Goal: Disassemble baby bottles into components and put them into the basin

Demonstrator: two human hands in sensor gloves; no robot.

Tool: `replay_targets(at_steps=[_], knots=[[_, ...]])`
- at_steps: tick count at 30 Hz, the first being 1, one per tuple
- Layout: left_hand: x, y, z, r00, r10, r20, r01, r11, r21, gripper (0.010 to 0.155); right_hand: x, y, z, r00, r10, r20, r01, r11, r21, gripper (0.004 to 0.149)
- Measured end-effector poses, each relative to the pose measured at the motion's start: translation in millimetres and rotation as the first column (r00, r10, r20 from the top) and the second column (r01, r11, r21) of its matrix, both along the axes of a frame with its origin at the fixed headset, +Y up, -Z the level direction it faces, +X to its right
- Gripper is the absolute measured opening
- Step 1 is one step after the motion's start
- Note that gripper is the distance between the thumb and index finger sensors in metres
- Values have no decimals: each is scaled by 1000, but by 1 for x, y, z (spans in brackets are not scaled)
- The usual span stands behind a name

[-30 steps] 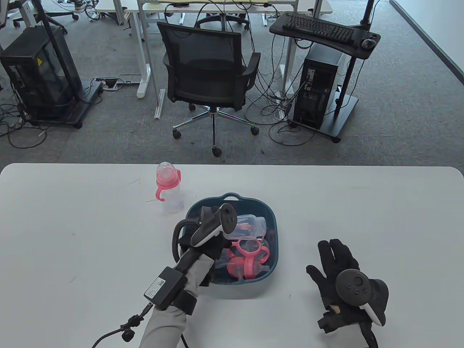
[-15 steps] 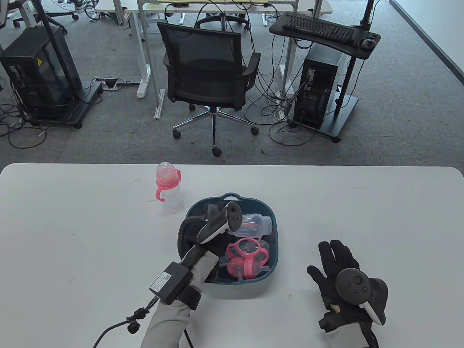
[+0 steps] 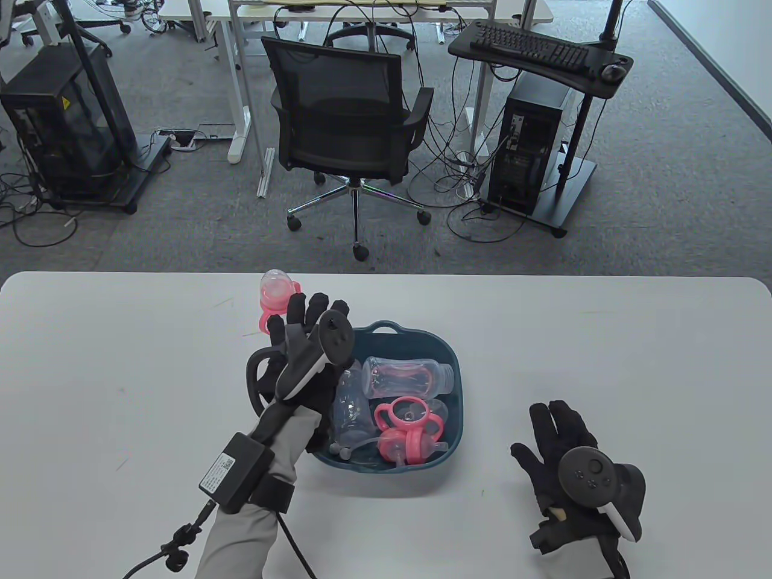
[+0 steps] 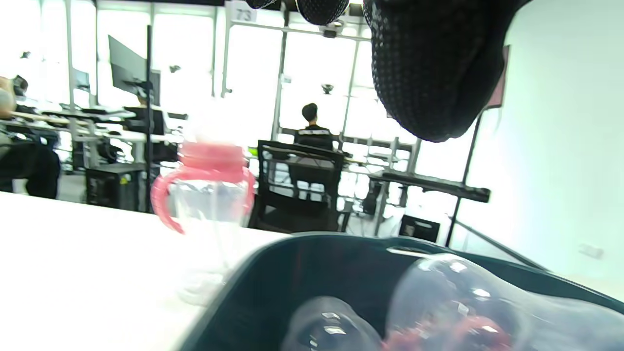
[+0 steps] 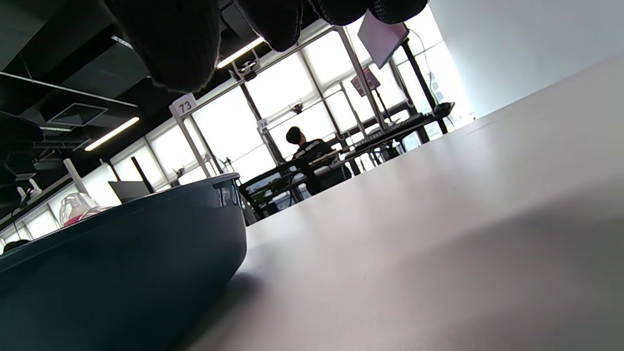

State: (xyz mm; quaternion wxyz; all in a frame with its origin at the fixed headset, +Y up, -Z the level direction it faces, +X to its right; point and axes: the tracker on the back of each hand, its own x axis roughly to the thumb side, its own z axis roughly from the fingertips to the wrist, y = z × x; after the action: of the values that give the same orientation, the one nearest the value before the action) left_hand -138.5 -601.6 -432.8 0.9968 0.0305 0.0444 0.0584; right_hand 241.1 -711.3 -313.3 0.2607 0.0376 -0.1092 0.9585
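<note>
Left hand (image 3: 301, 338), fingers spread and empty, hovered beside the basin (image 3: 449, 368), hiding most of the assembled baby bottle (image 3: 274, 289) standing behind it. Right hand (image 3: 558, 449) lay flat on the table (image 3: 633, 362). Basin held 2 clear bottle bodies (image 3: 407, 377) and pink handled collars (image 3: 407, 431); smaller parts were indistinct.

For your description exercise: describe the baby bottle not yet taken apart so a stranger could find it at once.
On the white table, find the dark teal plastic basin. Just beyond its far-left corner stands a clear baby bottle with pink collar and handles. Unlike the pieces in the basin, it stands upright, fully assembled.
</note>
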Motion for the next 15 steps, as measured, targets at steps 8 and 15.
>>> replay_targets(at_steps=[8, 15], knots=[[-34, 6, -5, 996, 4, -92, -4, 1000, 2, 85, -1, -1, -1, 1000, 11, -3, -11, 1000, -12, 69], [-49, 4, -31, 986, 18, -164, -18, 1000, 1, 92, -1, -1, -1, 1000, 16, 0, -16, 1000, -9, 69]])
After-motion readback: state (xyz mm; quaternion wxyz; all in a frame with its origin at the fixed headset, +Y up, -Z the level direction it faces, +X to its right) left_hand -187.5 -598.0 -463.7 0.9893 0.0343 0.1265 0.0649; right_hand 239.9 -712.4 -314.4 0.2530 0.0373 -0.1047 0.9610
